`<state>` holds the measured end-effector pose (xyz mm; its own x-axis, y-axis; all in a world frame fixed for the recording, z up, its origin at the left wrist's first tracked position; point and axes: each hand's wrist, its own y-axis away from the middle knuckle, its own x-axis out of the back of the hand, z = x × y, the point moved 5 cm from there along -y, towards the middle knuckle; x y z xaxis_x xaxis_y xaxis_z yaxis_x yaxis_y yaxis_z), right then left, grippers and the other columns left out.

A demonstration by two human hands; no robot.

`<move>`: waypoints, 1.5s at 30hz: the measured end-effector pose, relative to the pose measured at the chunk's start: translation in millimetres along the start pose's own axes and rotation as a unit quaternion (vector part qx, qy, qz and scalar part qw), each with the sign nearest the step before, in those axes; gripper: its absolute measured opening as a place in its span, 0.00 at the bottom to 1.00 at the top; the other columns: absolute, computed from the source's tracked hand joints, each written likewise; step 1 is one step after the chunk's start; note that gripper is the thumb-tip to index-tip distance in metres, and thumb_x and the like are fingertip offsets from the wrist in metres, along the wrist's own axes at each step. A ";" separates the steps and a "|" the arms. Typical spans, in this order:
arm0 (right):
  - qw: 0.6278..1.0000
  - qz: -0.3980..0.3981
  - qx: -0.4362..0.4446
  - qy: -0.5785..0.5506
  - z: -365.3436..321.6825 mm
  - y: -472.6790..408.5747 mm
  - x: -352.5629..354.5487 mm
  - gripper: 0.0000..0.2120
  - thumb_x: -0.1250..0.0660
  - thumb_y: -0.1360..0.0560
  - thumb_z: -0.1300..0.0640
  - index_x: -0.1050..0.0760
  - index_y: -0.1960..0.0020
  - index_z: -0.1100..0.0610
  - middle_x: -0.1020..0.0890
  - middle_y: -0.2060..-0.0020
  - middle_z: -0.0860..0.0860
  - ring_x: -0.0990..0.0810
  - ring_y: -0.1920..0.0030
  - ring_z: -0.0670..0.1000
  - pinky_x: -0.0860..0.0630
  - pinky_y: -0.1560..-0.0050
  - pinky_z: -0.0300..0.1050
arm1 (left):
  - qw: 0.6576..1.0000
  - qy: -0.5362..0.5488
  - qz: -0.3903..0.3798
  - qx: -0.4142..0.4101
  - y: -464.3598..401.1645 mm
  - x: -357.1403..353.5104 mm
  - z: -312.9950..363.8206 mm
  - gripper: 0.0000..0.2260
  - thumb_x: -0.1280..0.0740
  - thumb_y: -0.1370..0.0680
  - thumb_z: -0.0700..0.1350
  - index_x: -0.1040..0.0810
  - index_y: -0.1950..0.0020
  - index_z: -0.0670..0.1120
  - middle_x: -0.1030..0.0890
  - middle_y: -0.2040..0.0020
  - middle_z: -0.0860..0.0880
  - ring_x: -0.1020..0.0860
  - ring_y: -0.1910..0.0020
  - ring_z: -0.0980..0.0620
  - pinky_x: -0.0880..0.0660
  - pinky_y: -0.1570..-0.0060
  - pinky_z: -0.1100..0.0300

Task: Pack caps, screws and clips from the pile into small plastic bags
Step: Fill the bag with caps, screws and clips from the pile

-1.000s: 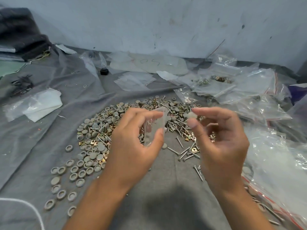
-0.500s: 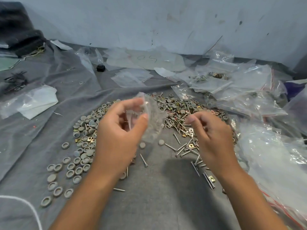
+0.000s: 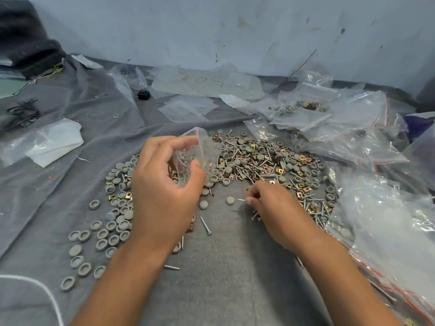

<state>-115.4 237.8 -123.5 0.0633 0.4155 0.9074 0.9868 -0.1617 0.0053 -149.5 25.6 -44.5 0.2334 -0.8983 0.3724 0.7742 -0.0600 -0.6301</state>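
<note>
Head view: right hand (image 3: pixel 277 212) fingers (image 3: pixel 250 201) pinch a screw (image 3: pixel 240 200) beside a cap (image 3: pixel 230 200).

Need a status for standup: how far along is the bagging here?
Done: a few filled bags lie at the far right. In hand: the left hand holds a small clear bag open above the cloth; the right hand pinches a screw at the pile's near edge. Left: most of it, since a large pile of caps, screws and clips still covers the grey cloth.
</note>
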 end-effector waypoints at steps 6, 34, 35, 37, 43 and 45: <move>0.991 -0.081 0.097 0.048 9.4 9.2 15.5 0.06 0.31 0.21 0.49 0.20 0.45 0.42 0.22 0.52 0.38 0.27 0.48 0.40 0.28 0.43 0.40 | 0.999 -0.033 -0.035 0.002 1.2 -3.2 -1.4 0.12 0.28 0.24 0.40 0.19 0.42 0.49 0.23 0.49 0.55 0.24 0.55 0.60 0.33 0.52 0.74; 0.907 0.109 0.171 -0.369 -35.3 23.7 54.5 0.03 0.29 0.24 0.53 0.18 0.50 0.46 0.19 0.65 0.42 0.22 0.67 0.43 0.30 0.65 0.28 | 0.976 -0.026 -0.218 -0.002 22.3 -39.6 10.3 0.18 0.26 0.24 0.45 0.22 0.36 0.54 0.27 0.45 0.59 0.26 0.50 0.61 0.31 0.50 0.73; 0.912 0.116 0.175 -0.353 -38.0 25.8 55.8 0.04 0.29 0.24 0.53 0.18 0.50 0.47 0.19 0.65 0.41 0.21 0.66 0.43 0.30 0.64 0.28 | 0.975 -0.026 -0.221 -0.004 22.5 -40.7 10.8 0.18 0.26 0.24 0.46 0.22 0.35 0.53 0.27 0.45 0.59 0.26 0.49 0.63 0.31 0.49 0.73; 0.930 0.152 0.186 -0.276 -44.3 29.9 60.0 0.05 0.29 0.24 0.52 0.17 0.49 0.49 0.18 0.62 0.38 0.19 0.62 0.41 0.28 0.61 0.27 | 0.974 -0.020 -0.227 -0.007 22.5 -42.6 11.4 0.18 0.26 0.24 0.46 0.22 0.35 0.52 0.27 0.45 0.59 0.27 0.47 0.65 0.33 0.48 0.75; 0.954 0.195 0.182 -0.139 -48.9 36.0 56.5 0.05 0.27 0.24 0.58 0.17 0.50 0.49 0.21 0.63 0.33 0.21 0.58 0.32 0.31 0.56 0.23 | 0.975 -0.007 -0.221 -0.004 23.4 -42.2 11.8 0.16 0.26 0.25 0.45 0.19 0.38 0.53 0.24 0.47 0.59 0.23 0.51 0.59 0.29 0.51 0.72; 0.956 0.148 0.126 -0.218 -39.9 32.0 50.1 0.06 0.27 0.24 0.57 0.18 0.53 0.47 0.20 0.67 0.34 0.21 0.63 0.36 0.31 0.64 0.24 | 0.975 -0.006 -0.220 -0.005 23.2 -40.0 11.6 0.14 0.26 0.25 0.48 0.18 0.40 0.56 0.23 0.48 0.60 0.23 0.53 0.57 0.28 0.52 0.70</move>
<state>-86.6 217.6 -61.1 0.3465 0.7279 0.5917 0.9173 -0.1312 -0.3759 -134.0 65.2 -66.1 -0.1135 -0.7797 0.6158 0.7951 -0.4429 -0.4143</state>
